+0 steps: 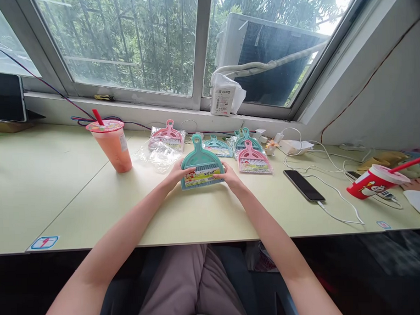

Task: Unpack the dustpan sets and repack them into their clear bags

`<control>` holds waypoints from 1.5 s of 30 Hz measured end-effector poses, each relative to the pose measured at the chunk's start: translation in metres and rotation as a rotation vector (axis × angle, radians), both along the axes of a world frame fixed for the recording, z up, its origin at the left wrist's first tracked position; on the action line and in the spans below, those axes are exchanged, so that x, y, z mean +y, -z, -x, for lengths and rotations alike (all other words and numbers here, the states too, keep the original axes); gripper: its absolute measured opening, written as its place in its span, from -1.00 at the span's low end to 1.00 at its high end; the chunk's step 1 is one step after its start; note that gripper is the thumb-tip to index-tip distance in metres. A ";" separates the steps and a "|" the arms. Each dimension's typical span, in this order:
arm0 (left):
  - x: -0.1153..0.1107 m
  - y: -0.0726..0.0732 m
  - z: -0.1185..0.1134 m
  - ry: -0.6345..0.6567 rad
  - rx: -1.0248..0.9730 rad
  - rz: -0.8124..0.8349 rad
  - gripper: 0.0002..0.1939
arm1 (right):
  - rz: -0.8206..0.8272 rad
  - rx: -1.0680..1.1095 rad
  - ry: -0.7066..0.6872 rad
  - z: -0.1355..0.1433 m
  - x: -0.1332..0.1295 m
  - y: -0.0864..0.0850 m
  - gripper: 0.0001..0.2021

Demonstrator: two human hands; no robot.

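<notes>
A teal dustpan and brush set (199, 157) with a yellow and green label stands upright between my hands, over the middle of the table. My left hand (177, 173) grips its left edge, with the thumb across the label. On the right edge my right hand (230, 174) holds it the same way. Behind it lie a pink set (170, 137) in clear wrap, a small teal set (216, 146), another teal set (245, 137) and a pink set (253, 159). Crumpled clear plastic (160, 158) lies just left of the held set.
A tall orange drink cup (111, 147) stands at the left. To the right are a black phone (303, 185) on a white cable, a red cup (372, 181) and part of another person's hand (417, 184). A tissue pack (222, 98) rests on the sill.
</notes>
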State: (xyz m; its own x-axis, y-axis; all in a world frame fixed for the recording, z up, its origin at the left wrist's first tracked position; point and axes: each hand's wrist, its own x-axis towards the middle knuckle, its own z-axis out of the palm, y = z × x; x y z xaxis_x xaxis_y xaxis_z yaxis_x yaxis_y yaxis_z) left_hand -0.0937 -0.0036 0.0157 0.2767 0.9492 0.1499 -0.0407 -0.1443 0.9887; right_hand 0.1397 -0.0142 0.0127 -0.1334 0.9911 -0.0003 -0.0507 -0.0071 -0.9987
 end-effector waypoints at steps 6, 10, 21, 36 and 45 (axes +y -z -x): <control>-0.001 -0.004 0.005 0.193 0.022 -0.034 -0.25 | 0.032 0.005 0.039 -0.001 0.002 0.005 -0.37; 0.003 0.000 0.008 0.195 0.015 -0.011 -0.19 | 0.050 0.014 0.050 0.000 0.004 0.010 -0.33; 0.004 0.005 0.007 0.110 -0.002 0.035 -0.36 | 0.098 0.012 0.030 0.002 0.001 0.006 -0.32; 0.010 0.008 0.007 0.037 -0.114 -0.011 -0.34 | 0.071 0.261 0.031 0.006 -0.005 0.003 -0.51; 0.010 0.008 -0.001 -0.091 -0.162 -0.119 -0.27 | 0.072 0.260 -0.074 0.033 -0.011 0.014 -0.63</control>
